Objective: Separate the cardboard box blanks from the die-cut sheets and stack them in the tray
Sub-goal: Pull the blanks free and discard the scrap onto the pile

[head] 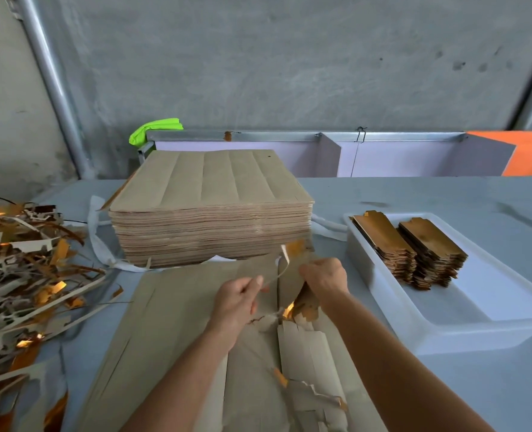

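Note:
A brown die-cut sheet (168, 316) lies flat on the table in front of me. My left hand (236, 302) pinches a thin waste strip (281, 269) that curls up from the sheet. My right hand (323, 277) grips a box blank (305, 302) with a gold underside, lifted and partly torn from the sheet's right side. Another loosened blank (308, 350) lies below it. Behind the sheet stands a tall stack of die-cut sheets (211, 213). At the right, a white tray (464, 310) holds two stacks of gold-faced blanks (411, 247).
A heap of torn waste strips (18, 275), brown and gold, covers the table's left side. White strapping (97, 241) lies around the sheet stack. Beyond the table are a lavender metal frame (320, 151), a green cloth (155, 129) and an orange panel (529, 154).

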Tool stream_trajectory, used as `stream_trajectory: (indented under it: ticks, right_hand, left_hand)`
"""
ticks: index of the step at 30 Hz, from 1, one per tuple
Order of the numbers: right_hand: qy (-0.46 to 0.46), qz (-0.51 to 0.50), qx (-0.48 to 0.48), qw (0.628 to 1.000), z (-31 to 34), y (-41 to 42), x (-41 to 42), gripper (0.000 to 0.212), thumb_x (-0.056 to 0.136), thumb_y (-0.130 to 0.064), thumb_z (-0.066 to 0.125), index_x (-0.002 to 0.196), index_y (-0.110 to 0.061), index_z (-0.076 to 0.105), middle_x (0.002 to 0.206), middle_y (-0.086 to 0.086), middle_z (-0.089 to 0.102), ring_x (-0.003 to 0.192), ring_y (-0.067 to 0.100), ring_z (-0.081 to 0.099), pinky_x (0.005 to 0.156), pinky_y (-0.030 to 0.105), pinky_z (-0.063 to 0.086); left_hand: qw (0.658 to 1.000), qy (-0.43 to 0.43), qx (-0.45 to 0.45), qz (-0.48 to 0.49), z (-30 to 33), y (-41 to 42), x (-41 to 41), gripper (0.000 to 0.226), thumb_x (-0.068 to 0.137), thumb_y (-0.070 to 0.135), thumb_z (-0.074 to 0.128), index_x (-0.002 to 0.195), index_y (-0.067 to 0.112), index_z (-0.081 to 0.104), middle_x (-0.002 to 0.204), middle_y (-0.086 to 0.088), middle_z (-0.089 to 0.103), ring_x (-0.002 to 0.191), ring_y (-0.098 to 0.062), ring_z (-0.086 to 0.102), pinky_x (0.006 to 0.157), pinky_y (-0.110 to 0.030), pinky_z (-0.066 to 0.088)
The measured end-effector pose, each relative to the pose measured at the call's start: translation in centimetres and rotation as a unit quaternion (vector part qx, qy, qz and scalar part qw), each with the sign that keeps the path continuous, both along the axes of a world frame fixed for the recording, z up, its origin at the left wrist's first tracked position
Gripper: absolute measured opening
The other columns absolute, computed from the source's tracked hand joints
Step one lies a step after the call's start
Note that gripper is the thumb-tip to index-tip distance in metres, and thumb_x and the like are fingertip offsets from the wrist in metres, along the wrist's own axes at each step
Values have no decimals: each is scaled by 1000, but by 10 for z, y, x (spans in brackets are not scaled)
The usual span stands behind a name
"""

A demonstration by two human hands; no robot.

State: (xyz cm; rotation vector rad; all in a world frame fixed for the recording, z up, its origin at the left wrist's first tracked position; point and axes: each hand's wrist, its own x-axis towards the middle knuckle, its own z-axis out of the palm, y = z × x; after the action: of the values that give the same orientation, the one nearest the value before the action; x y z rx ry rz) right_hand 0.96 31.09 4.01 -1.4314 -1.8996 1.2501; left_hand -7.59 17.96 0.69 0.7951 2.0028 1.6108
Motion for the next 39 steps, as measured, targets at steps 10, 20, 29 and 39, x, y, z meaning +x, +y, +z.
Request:
stream_trajectory:
  ticks: [10,20,29,39]
  right_hand:
    - [35,-68,30,997,-13,18,13,31,82,0,49,53,-9,42,55,2,41,49,14,38,42,23,31]
    - [153,-151,24,976,-3,34,29,30,90,-6,48,61,-9,43,62,4,44,63,23,44,57,28,35]
    - [177,-109,108,972,12,45,74,49,91,-2,33,135,-22,38,109,0,46,92,20,48,74,35,43]
    - [166,-31,91,981,-3,24,105,28,97,-6,45,112,-7,67,108,2,51,84,13,50,64,28,46]
  left_hand:
    - [914,-179,101,349,-38,5,-41,39,99,13,41,61,13,45,55,-7,39,46,-17,32,41,-19,26]
    - [919,-152,86,354,-47,-5,-45,36,95,10,42,60,12,49,55,-6,43,50,-20,37,52,-27,30]
    - [960,46,-3,276,-47,-12,-28,16,93,5,44,79,6,52,72,-27,55,76,-47,59,68,-49,49]
    - [845,509,-49,-155,-15,-4,39,42,78,-5,61,117,7,64,125,-11,59,112,-29,56,96,-37,48]
